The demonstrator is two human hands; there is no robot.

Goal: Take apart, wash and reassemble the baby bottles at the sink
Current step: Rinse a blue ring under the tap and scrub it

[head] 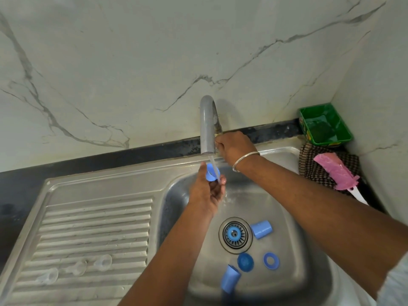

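Observation:
My left hand (207,191) holds a small blue bottle cap (212,172) under a thin stream of water from the grey tap (207,124). My right hand (234,146) grips the tap handle behind the spout; the handle itself is hidden by my fingers. In the steel sink basin (309,250) lie several blue bottle parts: a cap (261,229) beside the drain, another cap (230,281) at the front, a round lid (245,262), a ring (271,260) and a ring sitting on the drain (235,234). Three clear teats (76,268) rest on the ribbed drainboard.
A pink bottle brush (336,172) lies on a checked cloth (309,166) right of the sink. A green tub (325,123) stands in the back right corner. Marble wall rises behind the tap. The drainboard (92,228) spreads to the left.

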